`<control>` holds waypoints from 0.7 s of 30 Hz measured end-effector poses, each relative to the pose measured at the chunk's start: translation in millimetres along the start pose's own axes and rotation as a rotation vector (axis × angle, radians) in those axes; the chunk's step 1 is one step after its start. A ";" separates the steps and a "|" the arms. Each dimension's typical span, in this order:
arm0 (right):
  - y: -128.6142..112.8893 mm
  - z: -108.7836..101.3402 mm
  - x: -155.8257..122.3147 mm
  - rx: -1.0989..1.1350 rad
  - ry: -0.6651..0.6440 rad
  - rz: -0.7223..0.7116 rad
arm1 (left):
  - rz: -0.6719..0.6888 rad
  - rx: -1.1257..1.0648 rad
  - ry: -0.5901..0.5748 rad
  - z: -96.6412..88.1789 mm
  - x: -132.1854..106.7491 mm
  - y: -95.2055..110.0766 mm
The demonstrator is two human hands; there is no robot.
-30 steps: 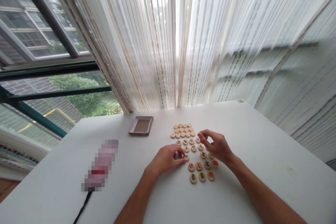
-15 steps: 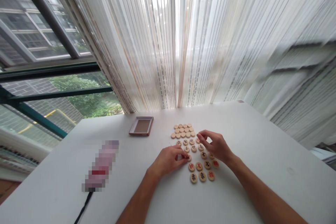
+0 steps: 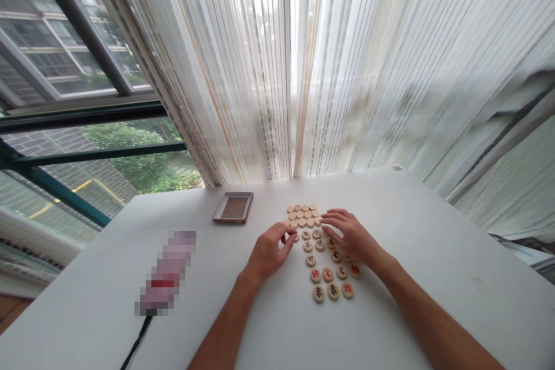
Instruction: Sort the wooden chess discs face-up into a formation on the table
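Observation:
Round wooden Chinese chess pieces lie in rows on the white table. My left hand point(image 3: 269, 251) has its thumb and index finger closed on a chess piece point(image 3: 297, 237) at the left end of a row. My right hand point(image 3: 353, 237) is on the other side, fingers stretched and apart, over the right ends of the rows, partly hiding pieces below. Blank-topped pieces point(image 3: 302, 215) form the far rows. Nearer to me are pieces with black characters point(image 3: 333, 291) and red characters point(image 3: 315, 275).
An open shallow box point(image 3: 234, 208) sits at the back left of the table point(image 3: 277, 329). Left of my arm lies a blurred-out pink object point(image 3: 169, 272) with a black cord point(image 3: 139, 341). Striped curtains point(image 3: 286, 69) hang behind the table, with a window at left.
My left hand has moved away from me and slightly left, from a single piece in a middle row to one farther back. My right hand's fingers have spread and straightened.

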State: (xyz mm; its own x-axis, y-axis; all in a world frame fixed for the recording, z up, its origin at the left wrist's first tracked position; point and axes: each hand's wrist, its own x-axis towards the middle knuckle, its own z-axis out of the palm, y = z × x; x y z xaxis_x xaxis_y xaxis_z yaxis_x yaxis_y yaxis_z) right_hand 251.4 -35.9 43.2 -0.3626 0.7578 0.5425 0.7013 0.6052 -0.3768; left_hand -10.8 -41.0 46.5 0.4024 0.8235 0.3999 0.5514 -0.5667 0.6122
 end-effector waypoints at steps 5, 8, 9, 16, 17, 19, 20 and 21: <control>-1.4 3.5 -1.9 0.007 -0.027 0.013 | 0.076 0.185 0.060 2.4 4.4 -24.1; -2.1 3.5 -1.7 0.015 0.001 0.007 | 0.066 0.263 -0.013 6.1 4.1 -33.5; -2.3 3.1 -1.5 0.014 0.020 0.002 | 0.054 0.286 -0.020 6.8 3.6 -35.0; -6.2 -0.8 -0.4 0.043 0.076 0.008 | -0.040 0.351 0.126 4.2 3.4 -36.1; -6.7 -0.9 -0.6 0.055 0.073 0.007 | -0.053 0.358 0.144 3.9 4.1 -36.3; -7.2 -1.0 -0.9 0.078 0.067 0.007 | -0.071 0.368 0.170 3.9 5.3 -36.7; -7.4 -1.0 -1.0 0.088 0.067 0.007 | -0.078 0.366 0.182 3.9 5.9 -36.6; -7.6 -1.0 -1.1 0.097 0.070 0.007 | -0.086 0.354 0.198 4.0 6.4 -36.2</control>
State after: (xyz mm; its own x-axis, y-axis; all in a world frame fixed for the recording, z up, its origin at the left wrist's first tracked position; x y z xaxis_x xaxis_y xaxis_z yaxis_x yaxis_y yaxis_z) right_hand 247.1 -41.6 46.2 -0.3119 0.7455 0.5890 0.6398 0.6231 -0.4500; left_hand -25.3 -15.3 24.2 0.2145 0.8377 0.5023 0.8081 -0.4410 0.3904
